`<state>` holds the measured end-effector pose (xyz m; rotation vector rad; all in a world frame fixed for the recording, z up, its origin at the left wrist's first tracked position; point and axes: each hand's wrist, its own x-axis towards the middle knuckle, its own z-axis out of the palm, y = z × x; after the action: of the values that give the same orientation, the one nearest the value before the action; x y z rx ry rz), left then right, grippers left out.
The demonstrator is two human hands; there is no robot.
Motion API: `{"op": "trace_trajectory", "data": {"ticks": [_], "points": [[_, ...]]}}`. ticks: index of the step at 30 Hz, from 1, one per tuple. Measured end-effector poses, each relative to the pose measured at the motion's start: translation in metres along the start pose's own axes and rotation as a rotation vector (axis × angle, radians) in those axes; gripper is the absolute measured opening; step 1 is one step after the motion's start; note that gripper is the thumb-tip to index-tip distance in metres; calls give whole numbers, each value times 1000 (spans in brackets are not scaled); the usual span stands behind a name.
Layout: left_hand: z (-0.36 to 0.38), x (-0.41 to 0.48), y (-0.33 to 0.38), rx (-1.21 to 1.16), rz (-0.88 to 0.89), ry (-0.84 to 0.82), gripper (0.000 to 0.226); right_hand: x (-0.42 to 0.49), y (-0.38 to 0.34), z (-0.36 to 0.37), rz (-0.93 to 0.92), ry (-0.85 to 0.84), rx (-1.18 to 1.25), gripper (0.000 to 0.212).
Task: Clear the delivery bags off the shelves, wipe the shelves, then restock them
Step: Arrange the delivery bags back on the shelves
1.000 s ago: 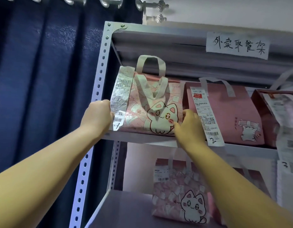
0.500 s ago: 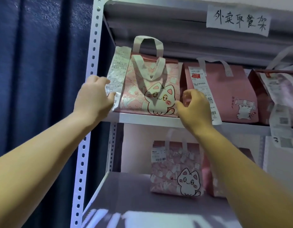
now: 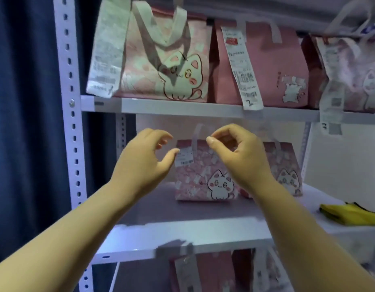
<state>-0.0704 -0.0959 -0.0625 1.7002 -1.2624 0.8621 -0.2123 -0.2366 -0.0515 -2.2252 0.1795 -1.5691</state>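
A pink fabric delivery bag printed with a white cartoon cat (image 3: 200, 180) stands upright on the pale grey metal middle shelf (image 3: 157, 211), set back from the front edge with bare shelf in front and to its left. The left hand (image 3: 143, 163) and right hand (image 3: 242, 158) hover in front of its top corners, fingers loosely curled, grasping nothing; the left thumb lies beside the bag's small white label (image 3: 184, 158), contact unclear. A second cat bag (image 3: 287, 171) stands just to the right. On the shelf above, three pink bags sit side by side: a cat-print bag (image 3: 167, 60), a plain pink bag (image 3: 270, 66) and a paler bag (image 3: 355, 70), with long receipts hanging. A folded yellow cloth (image 3: 348, 213) lies at right.
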Motion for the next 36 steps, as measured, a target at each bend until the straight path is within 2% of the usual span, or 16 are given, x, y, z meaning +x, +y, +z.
{"op": "trace_trajectory", "data": {"ticks": [4, 9, 16, 25, 36], "points": [[40, -20, 1, -62, -58, -128, 27, -30, 32, -7, 131, -155, -68, 10], [89, -35, 8, -121, -113, -258, 28, -61, 76, -28, 289, -233, -137, 12], [158, -42, 34, -192, -172, -387, 30, -81, 147, -75, 487, -172, -224, 16], [243, -32, 71, -254, -261, -422, 18, -80, 239, -134, 613, -123, -291, 15], [302, -27, 78, -166, -369, -370, 15, -63, 311, -147, 606, -210, -186, 14]]}}
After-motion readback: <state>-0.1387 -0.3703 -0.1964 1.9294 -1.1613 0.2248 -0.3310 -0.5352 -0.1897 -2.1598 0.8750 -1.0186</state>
